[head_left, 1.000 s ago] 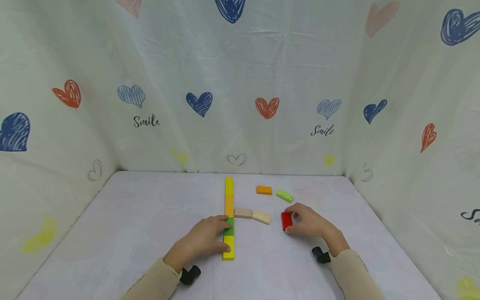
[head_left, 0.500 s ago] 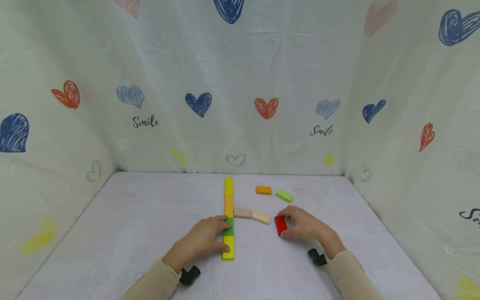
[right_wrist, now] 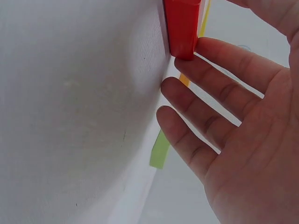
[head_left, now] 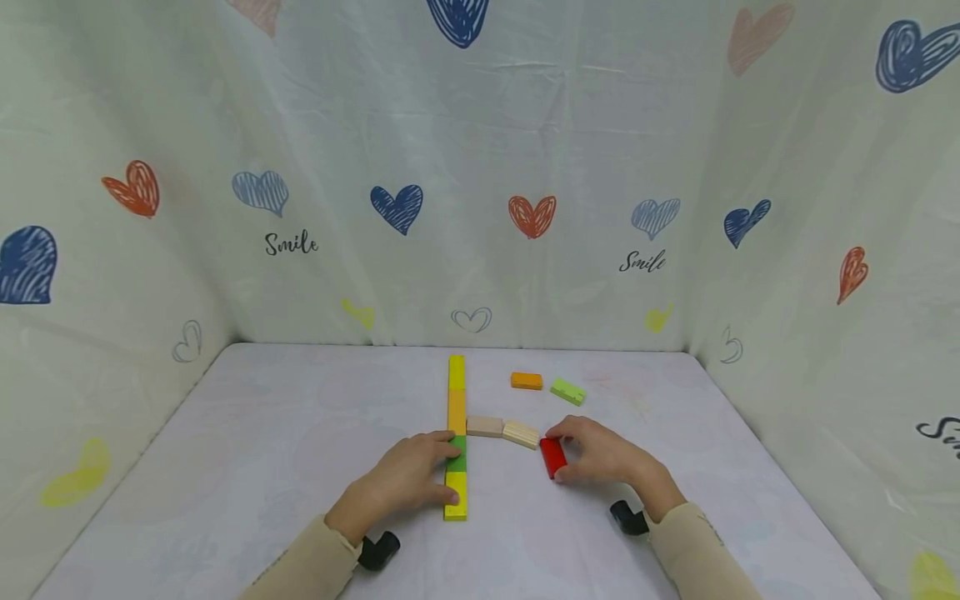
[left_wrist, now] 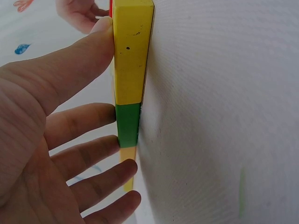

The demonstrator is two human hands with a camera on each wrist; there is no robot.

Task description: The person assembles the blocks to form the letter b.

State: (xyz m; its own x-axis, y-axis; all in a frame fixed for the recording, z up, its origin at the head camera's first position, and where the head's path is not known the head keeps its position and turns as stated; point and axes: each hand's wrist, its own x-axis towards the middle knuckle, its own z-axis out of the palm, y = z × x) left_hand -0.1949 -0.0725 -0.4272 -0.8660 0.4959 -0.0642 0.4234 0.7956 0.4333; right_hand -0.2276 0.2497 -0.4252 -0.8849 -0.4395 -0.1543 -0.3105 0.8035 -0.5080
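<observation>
A straight row of blocks runs away from the person: a near yellow block (head_left: pixel 457 510), a green block (head_left: pixel 458 463), an orange-yellow block (head_left: pixel 457 410) and a far yellow block (head_left: pixel 457 372). My left hand (head_left: pixel 401 477) lies along the row's left side, thumb at the near yellow block and loosely spread fingers at the green one. To the right, my right hand (head_left: pixel 609 457) pinches a red block (head_left: pixel 553 459) by its two ends, thumb at the near end. Its far end sits right by the second of two plain wooden blocks (head_left: pixel 521 434), which extend rightward from the row.
Farther back on the white table (head_left: pixel 300 400) lie a loose orange block (head_left: pixel 527 381) and a light green block (head_left: pixel 567 392). A heart-printed curtain (head_left: pixel 337 275) encloses the back and sides. Each wrist carries a small black camera (head_left: pixel 378 551).
My right hand has slid the red block leftward and slightly nearer, turning it a little, up to the end of the plain wooden blocks. The left hand has stayed in place.
</observation>
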